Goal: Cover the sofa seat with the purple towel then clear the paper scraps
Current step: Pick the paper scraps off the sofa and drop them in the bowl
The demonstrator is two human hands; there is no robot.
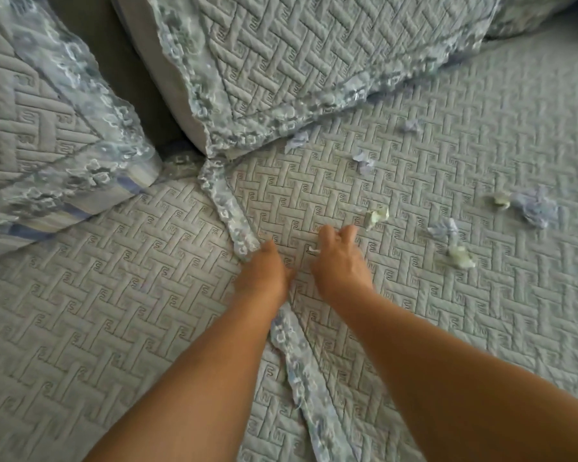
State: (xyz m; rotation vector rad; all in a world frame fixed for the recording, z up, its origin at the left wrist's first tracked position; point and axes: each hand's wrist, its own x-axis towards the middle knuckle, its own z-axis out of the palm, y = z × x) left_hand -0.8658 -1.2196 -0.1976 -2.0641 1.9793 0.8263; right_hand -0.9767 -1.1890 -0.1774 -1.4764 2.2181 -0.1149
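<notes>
A quilted grey-lilac cover [414,328] lies flat over the sofa seat. Its lace-trimmed edge [227,208] runs diagonally down the middle. My left hand [264,271] rests on that edge with its fingers closed on the lace. Just to the right, my right hand [339,258] presses on the cover and pinches a tiny white paper scrap [312,251] at its thumb. Several crumpled scraps lie further right: a white-green one [377,216], a purple one [444,226], a white one [461,256] and a large purple one [536,206].
Two quilted cushions with lace borders lean at the back, one on the left [30,128] and one in the centre [297,61]. More purple scraps [362,158] lie under the centre cushion's edge. A second quilted cover [97,311] spreads over the left seat.
</notes>
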